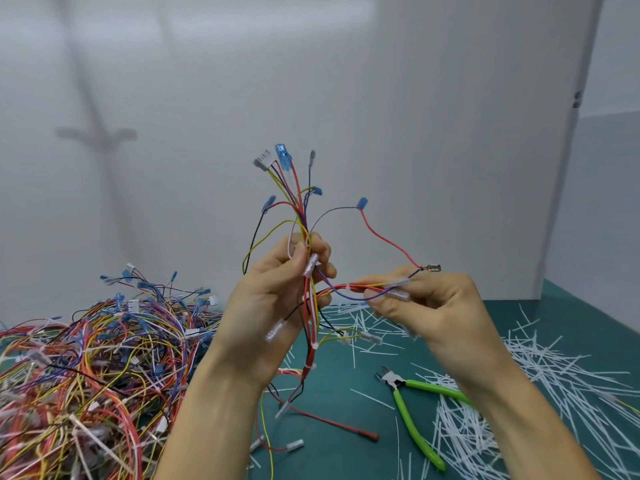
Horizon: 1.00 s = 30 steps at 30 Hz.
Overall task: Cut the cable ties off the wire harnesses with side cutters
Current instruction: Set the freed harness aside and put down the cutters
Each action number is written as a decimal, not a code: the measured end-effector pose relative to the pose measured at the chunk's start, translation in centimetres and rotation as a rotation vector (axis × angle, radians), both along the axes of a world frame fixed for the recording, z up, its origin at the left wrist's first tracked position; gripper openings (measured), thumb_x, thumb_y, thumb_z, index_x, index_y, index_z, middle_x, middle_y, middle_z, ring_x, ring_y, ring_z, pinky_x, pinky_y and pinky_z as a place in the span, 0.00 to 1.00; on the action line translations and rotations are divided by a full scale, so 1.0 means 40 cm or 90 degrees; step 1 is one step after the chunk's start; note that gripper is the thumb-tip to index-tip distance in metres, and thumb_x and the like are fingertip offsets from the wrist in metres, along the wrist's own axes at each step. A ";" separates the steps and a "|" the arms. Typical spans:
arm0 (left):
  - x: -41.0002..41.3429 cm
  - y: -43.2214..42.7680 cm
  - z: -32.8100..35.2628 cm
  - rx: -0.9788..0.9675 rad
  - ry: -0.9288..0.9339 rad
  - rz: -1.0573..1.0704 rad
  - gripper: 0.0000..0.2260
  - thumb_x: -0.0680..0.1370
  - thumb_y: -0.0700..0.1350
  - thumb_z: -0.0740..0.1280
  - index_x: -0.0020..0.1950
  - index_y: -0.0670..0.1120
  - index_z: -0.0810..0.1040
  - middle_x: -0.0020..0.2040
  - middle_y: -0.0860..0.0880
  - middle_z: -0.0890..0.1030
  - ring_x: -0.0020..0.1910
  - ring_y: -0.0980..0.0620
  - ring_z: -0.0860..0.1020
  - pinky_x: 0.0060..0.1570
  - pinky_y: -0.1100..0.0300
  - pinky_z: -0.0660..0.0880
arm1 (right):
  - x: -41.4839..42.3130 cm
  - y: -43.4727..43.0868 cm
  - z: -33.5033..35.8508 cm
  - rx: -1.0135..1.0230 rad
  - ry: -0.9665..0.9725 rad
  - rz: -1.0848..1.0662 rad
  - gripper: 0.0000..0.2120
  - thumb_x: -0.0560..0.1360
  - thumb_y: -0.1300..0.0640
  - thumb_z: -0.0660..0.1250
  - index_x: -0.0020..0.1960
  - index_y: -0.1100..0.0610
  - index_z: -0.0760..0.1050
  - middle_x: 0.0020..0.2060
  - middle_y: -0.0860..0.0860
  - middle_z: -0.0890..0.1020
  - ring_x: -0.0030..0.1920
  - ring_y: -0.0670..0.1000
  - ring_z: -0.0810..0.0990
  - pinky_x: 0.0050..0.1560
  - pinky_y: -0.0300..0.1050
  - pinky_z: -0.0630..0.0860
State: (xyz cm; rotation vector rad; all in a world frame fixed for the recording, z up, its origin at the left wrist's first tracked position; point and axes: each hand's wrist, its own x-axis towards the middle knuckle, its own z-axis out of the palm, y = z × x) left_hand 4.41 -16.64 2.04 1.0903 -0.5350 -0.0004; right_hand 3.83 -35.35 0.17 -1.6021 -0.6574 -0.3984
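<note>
While the left hand point(277, 285) grips the wire harness point(304, 258) upright above the green mat point(346, 410), the right hand point(426, 306) pinches a side branch; the side cutters point(412, 407) lie on the mat below.

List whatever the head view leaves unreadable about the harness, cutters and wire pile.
All head view.
1. side cutters: one green handle's end runs behind the right forearm.
2. harness: the stretch inside the left hand is covered by its fingers; ties there cannot be counted.
3. wire pile: cut off by the left and bottom edges.
</note>
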 end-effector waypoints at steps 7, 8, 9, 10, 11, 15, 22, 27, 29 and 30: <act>0.000 -0.005 0.002 0.000 0.028 0.084 0.09 0.73 0.47 0.67 0.48 0.52 0.86 0.41 0.55 0.81 0.41 0.57 0.81 0.38 0.65 0.76 | -0.005 0.014 0.002 -0.010 0.089 -0.097 0.11 0.74 0.56 0.72 0.47 0.39 0.85 0.41 0.45 0.87 0.40 0.41 0.82 0.43 0.31 0.77; 0.001 -0.010 0.003 -0.021 0.044 0.097 0.09 0.72 0.46 0.67 0.47 0.52 0.87 0.40 0.54 0.82 0.40 0.57 0.82 0.35 0.67 0.77 | -0.004 0.019 0.001 -0.022 0.135 -0.110 0.08 0.74 0.52 0.72 0.51 0.41 0.84 0.46 0.45 0.87 0.44 0.41 0.83 0.47 0.32 0.78; 0.002 -0.015 0.005 -0.050 0.059 0.106 0.09 0.71 0.45 0.68 0.46 0.50 0.87 0.40 0.54 0.83 0.38 0.57 0.83 0.32 0.68 0.76 | -0.003 0.024 -0.001 -0.058 0.190 -0.118 0.14 0.74 0.48 0.71 0.60 0.43 0.79 0.52 0.45 0.85 0.48 0.42 0.83 0.52 0.36 0.79; 0.003 -0.020 0.006 -0.081 0.072 0.111 0.09 0.70 0.43 0.68 0.46 0.48 0.86 0.39 0.53 0.83 0.37 0.57 0.83 0.29 0.68 0.76 | -0.004 0.029 -0.005 -0.100 0.249 -0.114 0.25 0.73 0.45 0.71 0.68 0.46 0.72 0.59 0.45 0.82 0.50 0.43 0.83 0.57 0.41 0.79; 0.005 -0.025 0.006 -0.108 0.079 0.118 0.09 0.70 0.43 0.68 0.47 0.46 0.85 0.39 0.52 0.83 0.37 0.57 0.83 0.29 0.68 0.76 | -0.004 0.034 -0.010 -0.135 0.305 -0.091 0.34 0.73 0.43 0.71 0.75 0.49 0.64 0.64 0.45 0.78 0.51 0.45 0.84 0.58 0.45 0.80; 0.012 -0.029 0.004 -0.187 0.098 0.129 0.11 0.74 0.41 0.66 0.55 0.44 0.80 0.41 0.51 0.84 0.38 0.57 0.83 0.32 0.66 0.78 | -0.023 0.054 -0.006 -0.111 0.383 0.103 0.38 0.70 0.50 0.74 0.75 0.52 0.61 0.54 0.47 0.85 0.50 0.49 0.86 0.54 0.44 0.82; 0.021 -0.039 -0.007 -0.181 0.097 0.130 0.10 0.74 0.37 0.66 0.54 0.41 0.80 0.42 0.48 0.85 0.39 0.57 0.83 0.40 0.67 0.80 | -0.021 0.074 -0.003 -0.014 0.263 0.029 0.22 0.70 0.62 0.76 0.60 0.51 0.74 0.41 0.53 0.88 0.43 0.51 0.87 0.42 0.39 0.81; 0.022 -0.030 -0.023 0.012 0.092 0.167 0.05 0.76 0.38 0.68 0.47 0.44 0.83 0.47 0.49 0.85 0.47 0.54 0.82 0.47 0.64 0.80 | -0.014 0.064 -0.003 0.065 0.195 -0.015 0.16 0.72 0.66 0.74 0.54 0.50 0.78 0.38 0.53 0.87 0.36 0.47 0.85 0.35 0.37 0.79; 0.019 -0.026 -0.027 0.108 0.092 0.179 0.05 0.77 0.41 0.69 0.46 0.45 0.85 0.45 0.49 0.83 0.46 0.54 0.80 0.45 0.64 0.80 | -0.013 0.062 -0.004 0.084 0.194 -0.010 0.15 0.72 0.68 0.73 0.53 0.50 0.79 0.37 0.52 0.87 0.36 0.47 0.85 0.35 0.37 0.79; 0.017 -0.028 -0.027 0.158 0.089 0.187 0.06 0.77 0.42 0.69 0.48 0.46 0.86 0.45 0.49 0.83 0.46 0.54 0.80 0.46 0.63 0.80 | -0.012 0.060 -0.004 0.087 0.197 -0.009 0.15 0.72 0.68 0.73 0.52 0.51 0.79 0.37 0.52 0.87 0.36 0.47 0.85 0.35 0.38 0.80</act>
